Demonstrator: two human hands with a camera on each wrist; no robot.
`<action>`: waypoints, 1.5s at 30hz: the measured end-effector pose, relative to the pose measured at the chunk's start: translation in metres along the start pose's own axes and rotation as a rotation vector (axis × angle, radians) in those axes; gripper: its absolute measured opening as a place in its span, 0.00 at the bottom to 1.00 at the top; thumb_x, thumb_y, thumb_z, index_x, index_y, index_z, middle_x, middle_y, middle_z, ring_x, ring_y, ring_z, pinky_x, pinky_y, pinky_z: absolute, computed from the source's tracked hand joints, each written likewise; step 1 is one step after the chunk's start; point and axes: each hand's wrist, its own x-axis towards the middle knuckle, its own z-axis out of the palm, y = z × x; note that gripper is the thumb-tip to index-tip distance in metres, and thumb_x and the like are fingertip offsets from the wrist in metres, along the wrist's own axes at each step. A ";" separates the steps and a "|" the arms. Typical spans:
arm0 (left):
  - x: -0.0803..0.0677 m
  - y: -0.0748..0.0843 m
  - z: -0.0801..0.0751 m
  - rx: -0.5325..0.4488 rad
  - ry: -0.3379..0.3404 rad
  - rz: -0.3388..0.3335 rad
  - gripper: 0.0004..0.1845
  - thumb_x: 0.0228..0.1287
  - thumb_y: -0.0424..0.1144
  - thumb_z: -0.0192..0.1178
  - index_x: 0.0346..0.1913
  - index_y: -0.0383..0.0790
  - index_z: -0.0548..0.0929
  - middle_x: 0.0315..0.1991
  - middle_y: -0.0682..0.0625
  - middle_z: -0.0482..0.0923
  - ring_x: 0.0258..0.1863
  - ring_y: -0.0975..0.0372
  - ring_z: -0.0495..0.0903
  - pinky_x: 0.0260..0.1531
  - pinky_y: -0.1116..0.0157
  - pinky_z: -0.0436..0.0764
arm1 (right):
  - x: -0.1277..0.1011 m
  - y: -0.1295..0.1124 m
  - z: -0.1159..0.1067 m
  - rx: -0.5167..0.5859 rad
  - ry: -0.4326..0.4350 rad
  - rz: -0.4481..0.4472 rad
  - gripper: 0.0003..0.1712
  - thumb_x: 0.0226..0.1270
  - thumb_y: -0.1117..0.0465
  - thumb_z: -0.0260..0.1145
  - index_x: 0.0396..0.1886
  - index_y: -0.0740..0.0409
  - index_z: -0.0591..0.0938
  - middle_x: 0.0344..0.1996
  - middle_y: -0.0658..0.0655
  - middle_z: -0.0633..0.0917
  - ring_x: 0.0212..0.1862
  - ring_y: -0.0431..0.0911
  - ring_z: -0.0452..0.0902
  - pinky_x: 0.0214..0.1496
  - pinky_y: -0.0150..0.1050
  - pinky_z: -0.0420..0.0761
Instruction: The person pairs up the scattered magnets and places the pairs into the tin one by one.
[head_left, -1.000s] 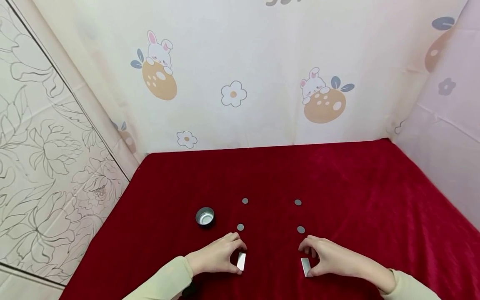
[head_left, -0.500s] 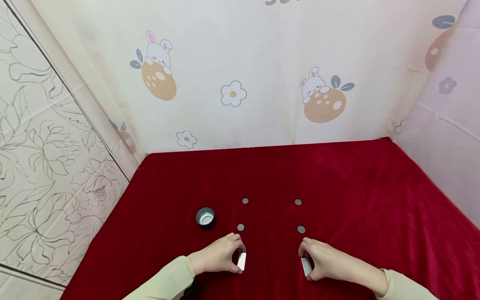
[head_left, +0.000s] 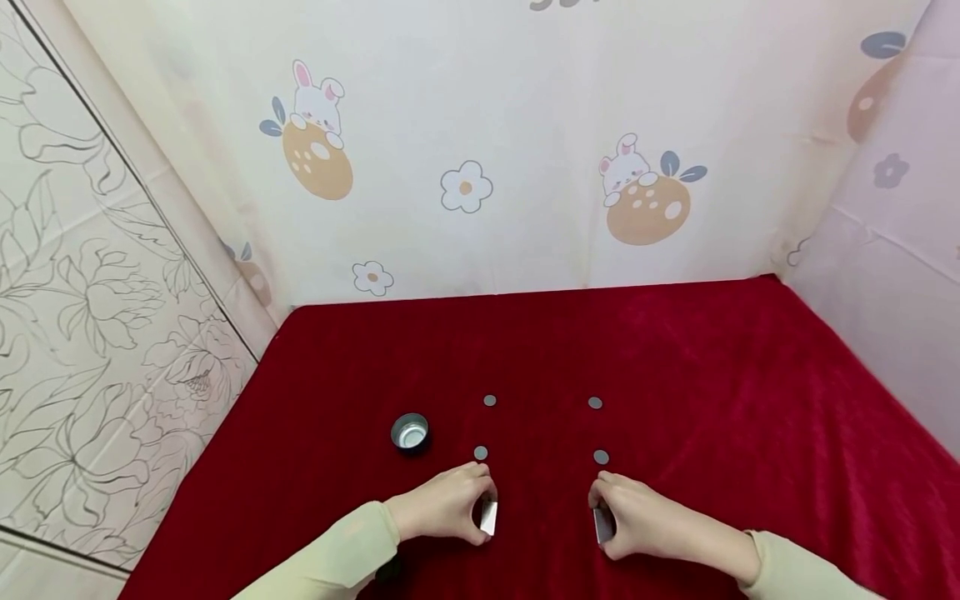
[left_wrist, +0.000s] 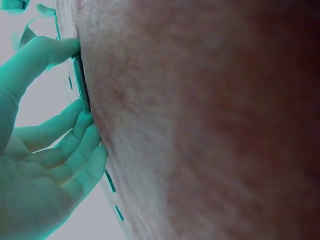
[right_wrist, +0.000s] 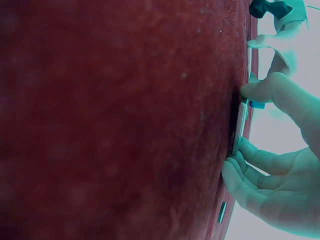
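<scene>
On the cloth (head_left: 712,375), four discs sit in a square — two behind (head_left: 490,401) (head_left: 595,403), two in front (head_left: 481,452) (head_left: 601,457) — with the cup (head_left: 410,433) to their left and two plates (head_left: 489,517) (head_left: 603,523) nearest the person, one under each front disc.

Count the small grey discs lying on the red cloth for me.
4: far-left disc, far-right disc, near-left disc just beyond the left hand, near-right disc just beyond the right hand. The hands could hide more.
</scene>
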 end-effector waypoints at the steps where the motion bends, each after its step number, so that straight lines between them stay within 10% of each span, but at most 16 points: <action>1: 0.001 0.000 0.000 -0.001 0.002 0.002 0.16 0.41 0.46 0.68 0.33 0.43 0.79 0.29 0.60 0.69 0.31 0.72 0.67 0.34 0.80 0.68 | 0.001 -0.001 0.001 0.001 0.004 0.001 0.14 0.33 0.68 0.63 0.22 0.52 0.70 0.22 0.40 0.65 0.24 0.30 0.58 0.26 0.25 0.65; 45: 0.036 0.023 0.007 0.033 0.008 0.038 0.17 0.43 0.48 0.67 0.34 0.43 0.79 0.29 0.58 0.70 0.29 0.72 0.66 0.31 0.82 0.65 | 0.045 -0.019 0.015 -0.014 -0.080 -0.005 0.14 0.33 0.64 0.69 0.23 0.56 0.73 0.21 0.43 0.66 0.22 0.33 0.59 0.25 0.25 0.65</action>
